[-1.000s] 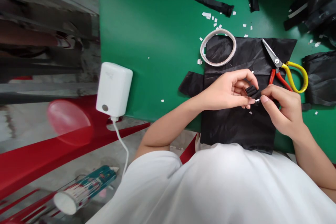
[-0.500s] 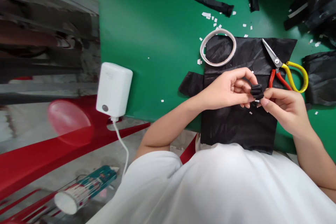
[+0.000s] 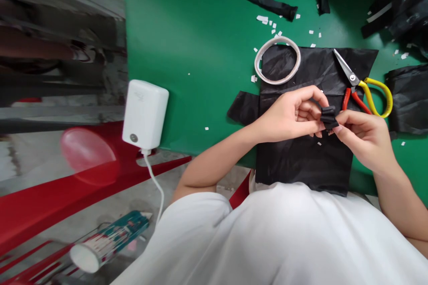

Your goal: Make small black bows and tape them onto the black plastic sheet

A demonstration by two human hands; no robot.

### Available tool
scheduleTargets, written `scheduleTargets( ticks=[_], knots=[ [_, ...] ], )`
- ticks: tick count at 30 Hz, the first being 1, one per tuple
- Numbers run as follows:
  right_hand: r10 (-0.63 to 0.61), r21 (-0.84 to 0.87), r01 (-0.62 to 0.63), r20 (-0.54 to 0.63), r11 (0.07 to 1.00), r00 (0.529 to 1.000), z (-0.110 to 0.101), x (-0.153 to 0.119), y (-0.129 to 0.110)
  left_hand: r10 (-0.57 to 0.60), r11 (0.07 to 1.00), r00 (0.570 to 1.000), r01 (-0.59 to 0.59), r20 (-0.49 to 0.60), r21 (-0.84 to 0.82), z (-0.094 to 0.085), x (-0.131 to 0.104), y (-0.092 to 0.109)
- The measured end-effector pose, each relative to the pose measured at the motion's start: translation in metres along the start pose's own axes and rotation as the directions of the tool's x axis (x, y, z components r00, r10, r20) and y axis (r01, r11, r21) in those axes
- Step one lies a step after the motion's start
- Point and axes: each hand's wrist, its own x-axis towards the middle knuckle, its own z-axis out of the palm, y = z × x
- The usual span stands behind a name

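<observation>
Between my two hands is a small folded strip of black fabric (image 3: 329, 118), layered in pleats. My left hand (image 3: 297, 113) pinches its left side with thumb and fingertips. On its right side, the thumb and forefinger of my right hand (image 3: 366, 136) grip the lower fold. Beneath both hands lies a large black fabric sheet (image 3: 301, 160), reaching over the table edge to my lap. Scissors (image 3: 352, 78) with one yellow and one red handle rest on the sheet, blades slightly apart, just beyond my right hand. A roll of white double-sided tape (image 3: 257, 64) lies beyond my left hand.
Small white paper scraps (image 3: 262, 18) dot the green table (image 3: 187, 35). A rolled black fabric piece (image 3: 264, 1) lies at the back, more black fabric (image 3: 409, 98) at the right. A white power bank (image 3: 145, 113) with a cable sits at the left edge, by a red chair (image 3: 123, 182).
The lowest fold of the black strip has been turned over, covering the white bit that showed near my right fingertips. Both hands stay in nearly the same place.
</observation>
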Motion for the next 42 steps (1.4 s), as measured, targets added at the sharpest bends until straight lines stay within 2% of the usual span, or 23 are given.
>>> scheduleTargets(
  ticks=[7, 13, 15, 17, 21, 23, 25, 28, 33, 42],
  knots=[
    [0.077, -0.004, -0.077, 0.080, 0.997, 0.994, -0.0007, -0.0004, 0.0015, -0.014, 1.000, 1.000, 0.014, 0.007, 0.016, -0.0007, 0.0008, -0.0028],
    [0.141, 0.110, -0.150, 0.089, 0.982, 0.986, -0.0004, 0.0000, -0.0038, 0.003, 0.999, 0.999, -0.004, 0.035, 0.037, -0.0001, 0.0006, -0.0033],
    [0.142, 0.140, -0.148, 0.054, 0.979, 0.988, -0.0002, 0.0004, -0.0038, 0.051, 0.996, 0.998, -0.052, 0.026, 0.070, -0.0001, 0.0001, -0.0035],
    [0.138, 0.141, -0.136, -0.005, 0.981, 0.990, 0.0002, 0.0005, -0.0018, 0.148, 0.981, 0.989, -0.144, -0.021, 0.131, -0.0006, -0.0005, -0.0038],
    [0.134, 0.127, -0.121, -0.104, 0.985, 0.985, 0.0012, 0.0005, 0.0030, 0.339, 0.924, 0.934, -0.308, -0.115, 0.228, -0.0031, -0.0019, -0.0041],
    [0.131, 0.127, -0.116, -0.121, 0.985, 0.984, 0.0017, 0.0007, 0.0033, 0.399, 0.881, 0.914, -0.361, -0.070, 0.306, -0.0043, -0.0025, -0.0036],
    [0.124, 0.106, -0.110, -0.136, 0.988, 0.983, 0.0023, 0.0008, 0.0020, 0.440, 0.812, 0.898, -0.408, 0.020, 0.418, -0.0045, -0.0030, -0.0030],
    [0.093, 0.042, -0.088, -0.151, 0.995, 0.984, 0.0034, 0.0001, -0.0004, 0.464, 0.704, 0.880, -0.434, 0.098, 0.563, -0.0028, -0.0032, -0.0026],
    [0.009, -0.040, -0.014, -0.128, 0.999, 0.992, 0.0048, -0.0015, -0.0007, 0.450, 0.588, 0.885, -0.395, 0.120, 0.706, 0.0002, -0.0023, -0.0036],
    [-0.063, -0.120, 0.050, -0.102, 0.991, 0.993, 0.0035, -0.0015, -0.0015, 0.437, 0.503, 0.878, -0.418, 0.195, 0.756, -0.0008, -0.0015, -0.0038]
  ],
)
